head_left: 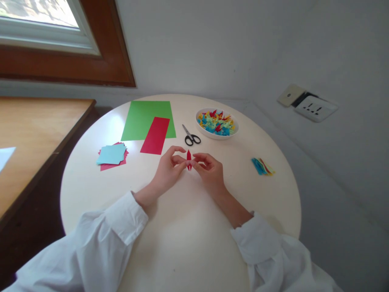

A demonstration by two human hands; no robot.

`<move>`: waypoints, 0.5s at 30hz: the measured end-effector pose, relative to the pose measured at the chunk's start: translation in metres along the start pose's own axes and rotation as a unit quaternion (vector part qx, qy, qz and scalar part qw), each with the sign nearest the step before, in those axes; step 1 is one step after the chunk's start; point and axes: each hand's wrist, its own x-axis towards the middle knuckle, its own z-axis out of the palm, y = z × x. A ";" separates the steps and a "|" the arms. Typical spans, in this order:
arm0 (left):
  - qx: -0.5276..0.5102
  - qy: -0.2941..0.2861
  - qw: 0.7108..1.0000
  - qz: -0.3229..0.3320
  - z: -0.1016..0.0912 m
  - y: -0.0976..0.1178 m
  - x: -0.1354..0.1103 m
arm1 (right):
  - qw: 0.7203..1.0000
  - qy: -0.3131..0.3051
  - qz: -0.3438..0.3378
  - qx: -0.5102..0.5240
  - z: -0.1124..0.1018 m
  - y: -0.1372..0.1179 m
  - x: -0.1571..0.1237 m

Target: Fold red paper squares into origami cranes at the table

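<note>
Between my two hands, over the middle of the round table, is a small piece of folded red paper, narrow and pointed at its far end and split at its near end. My left hand pinches it from the left with thumb and fingers. From the right, my right hand grips it the same way, the thumbs nearly meeting across its lower half. Just beyond the hands lie scissors with black handles. A red paper strip lies to the left, overlapping a green sheet.
A white bowl full of small colourful folded papers stands at the back right of the white table. Light blue squares top a stack on the left, over red ones. Narrow coloured paper pieces lie at right. A wooden desk stands left.
</note>
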 end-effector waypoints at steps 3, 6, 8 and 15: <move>0.023 -0.018 0.999 0.026 0.000 -0.002 -0.001 | 1.000 -0.001 -0.004 0.002 0.000 0.000 -0.001; 0.049 -0.025 0.997 0.048 0.000 -0.003 -0.001 | 1.000 0.008 -0.013 0.006 0.000 -0.001 -0.002; 0.063 -0.025 0.996 0.056 0.000 -0.003 -0.001 | 1.000 0.016 -0.018 0.008 0.000 -0.001 -0.002; 0.081 -0.018 0.994 0.072 -0.001 -0.006 -0.001 | 1.000 0.012 -0.025 -0.009 -0.001 -0.001 -0.002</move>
